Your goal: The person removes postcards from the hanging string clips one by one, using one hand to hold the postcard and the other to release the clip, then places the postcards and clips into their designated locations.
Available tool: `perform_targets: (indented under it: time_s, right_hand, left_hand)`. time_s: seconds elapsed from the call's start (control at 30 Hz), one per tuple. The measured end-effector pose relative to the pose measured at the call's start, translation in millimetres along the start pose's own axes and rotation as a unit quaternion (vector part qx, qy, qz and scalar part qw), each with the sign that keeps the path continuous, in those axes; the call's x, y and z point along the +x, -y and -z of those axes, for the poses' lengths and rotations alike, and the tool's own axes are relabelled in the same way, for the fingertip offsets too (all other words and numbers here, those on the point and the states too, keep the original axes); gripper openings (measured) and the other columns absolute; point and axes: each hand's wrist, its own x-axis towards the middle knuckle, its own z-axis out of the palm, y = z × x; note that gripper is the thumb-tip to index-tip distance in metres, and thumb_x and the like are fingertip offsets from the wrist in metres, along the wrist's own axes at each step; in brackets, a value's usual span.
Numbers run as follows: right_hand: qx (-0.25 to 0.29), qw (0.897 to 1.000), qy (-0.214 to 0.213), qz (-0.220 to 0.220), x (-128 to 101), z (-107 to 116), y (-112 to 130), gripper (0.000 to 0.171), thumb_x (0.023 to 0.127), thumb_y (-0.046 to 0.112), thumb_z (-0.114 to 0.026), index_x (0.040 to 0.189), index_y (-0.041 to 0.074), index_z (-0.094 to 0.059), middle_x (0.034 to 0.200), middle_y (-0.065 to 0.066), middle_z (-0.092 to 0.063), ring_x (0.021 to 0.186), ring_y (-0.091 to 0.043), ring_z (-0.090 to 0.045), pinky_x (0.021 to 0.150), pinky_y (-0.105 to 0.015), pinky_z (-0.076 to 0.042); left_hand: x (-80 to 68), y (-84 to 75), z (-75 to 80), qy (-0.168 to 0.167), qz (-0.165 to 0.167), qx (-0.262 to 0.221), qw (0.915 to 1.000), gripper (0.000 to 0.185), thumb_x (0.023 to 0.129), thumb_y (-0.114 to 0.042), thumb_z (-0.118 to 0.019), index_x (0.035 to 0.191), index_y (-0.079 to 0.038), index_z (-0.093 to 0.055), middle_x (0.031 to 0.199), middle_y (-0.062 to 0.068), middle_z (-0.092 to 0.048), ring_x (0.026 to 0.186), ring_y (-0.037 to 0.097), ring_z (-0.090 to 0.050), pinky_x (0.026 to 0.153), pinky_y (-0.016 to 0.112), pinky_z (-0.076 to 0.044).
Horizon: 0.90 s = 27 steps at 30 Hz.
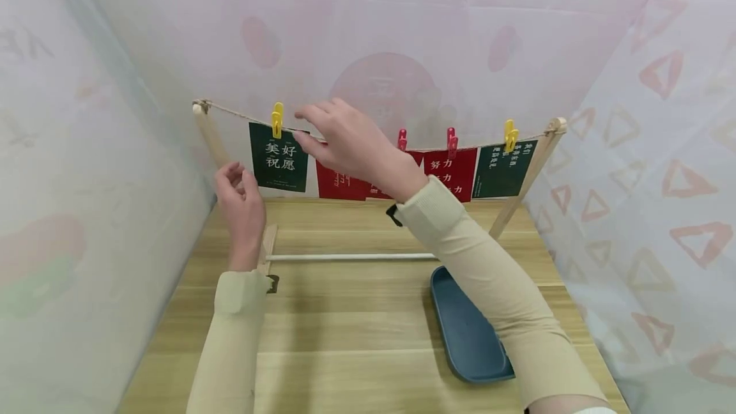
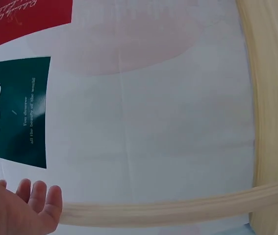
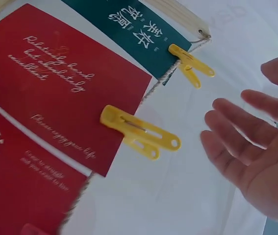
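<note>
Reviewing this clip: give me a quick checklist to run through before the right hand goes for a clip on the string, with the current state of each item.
1. Right hand free: ok, fingers straight, holding nothing.
2. Left hand free: ok, loosely curled, holding nothing, near the left post.
3. Second yellow clip reachable: ok, it grips the red card on the string, just beyond the fingertips.
4. Green card secured: ok, hangs under a yellow clip.
5. Blue tray ready: cannot tell, the right forearm covers part of it.

wood table (image 1: 345,337), blue tray (image 1: 466,331), rack (image 1: 345,257)
</note>
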Motion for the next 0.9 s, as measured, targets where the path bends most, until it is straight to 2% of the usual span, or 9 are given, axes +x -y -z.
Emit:
perform_targets:
  time_s: [0.1,0.2,0.37,0.5,0.6,0.7,0.9]
  right_hand:
    - [-0.024,0.997,0.060,-0.044,21,2,3,0.050,0.101,0.039,-0.051,0.142,0.011,-0.050,0.141,-0.004,-0.058,0.125,-0.019,-0.057,0.104,-0.029,-0.047]
    - [-0.034,0.990,0.112,-0.081,38,1,3,0.058,0.101,0.045,-0.048,0.147,0.012,-0.041,0.146,-0.003,-0.053,0.126,-0.018,-0.056,0.105,-0.030,-0.047]
    - [-0.013,0.980,0.166,-0.110,58,-7,1,0.062,0.101,0.047,-0.047,0.150,0.011,-0.035,0.141,-0.003,-0.056,0.116,-0.015,-0.061,0.104,-0.029,-0.047]
    - [0.018,0.975,0.184,-0.127,64,-11,-4,0.057,0.101,0.044,-0.048,0.146,0.011,-0.039,0.134,-0.002,-0.061,0.100,-0.015,-0.064,0.096,-0.027,-0.049]
    - [0.028,0.975,0.181,-0.128,65,-13,-7,0.048,0.101,0.040,-0.049,0.140,0.012,-0.046,0.131,-0.003,-0.062,0.092,-0.014,-0.062,0.088,-0.026,-0.050]
    - [0.020,0.977,0.173,-0.126,65,-15,-10,0.043,0.102,0.038,-0.048,0.137,0.013,-0.050,0.133,-0.002,-0.062,0.094,-0.013,-0.060,0.088,-0.025,-0.050]
    - [0.055,0.973,0.179,-0.135,69,-17,-10,0.042,0.101,0.036,-0.049,0.135,0.012,-0.052,0.123,-0.002,-0.065,0.098,-0.012,-0.061,0.087,-0.024,-0.050]
  left_hand:
    - [5.7,-3.0,2.6,0.017,-0.012,0.011,0.9997,0.042,0.103,-0.036,-0.041,0.138,-0.013,-0.047,0.139,0.008,-0.053,0.125,0.020,-0.053,0.104,0.038,-0.044]
    - [8.5,-4.9,4.6,0.036,-0.012,0.013,0.9992,0.046,0.103,-0.038,-0.040,0.142,-0.013,-0.045,0.144,0.009,-0.053,0.133,0.022,-0.050,0.111,0.042,-0.040]
    - [11.5,-6.7,6.0,0.087,0.010,0.029,0.9957,0.054,0.103,-0.047,-0.035,0.149,-0.019,-0.036,0.150,0.009,-0.047,0.139,0.023,-0.044,0.116,0.043,-0.035]
    - [13.5,-6.3,2.4,0.126,0.029,0.042,0.9907,0.058,0.102,-0.054,-0.034,0.151,-0.022,-0.034,0.153,0.009,-0.043,0.141,0.024,-0.041,0.117,0.046,-0.033]
    - [14.1,-4.6,-0.6,0.137,0.035,0.034,0.9894,0.057,0.102,-0.053,-0.034,0.149,-0.021,-0.036,0.148,0.015,-0.049,0.135,0.027,-0.048,0.114,0.047,-0.036]
    - [14.1,-3.4,-2.4,0.139,0.036,0.018,0.9895,0.054,0.103,-0.051,-0.035,0.147,-0.018,-0.039,0.135,0.020,-0.058,0.120,0.029,-0.055,0.106,0.046,-0.041]
    - [13.1,2.2,-0.4,0.117,0.033,-0.034,0.9919,0.046,0.105,-0.040,-0.039,0.140,-0.010,-0.048,0.121,0.019,-0.063,0.099,0.013,-0.053,0.089,0.026,-0.041]
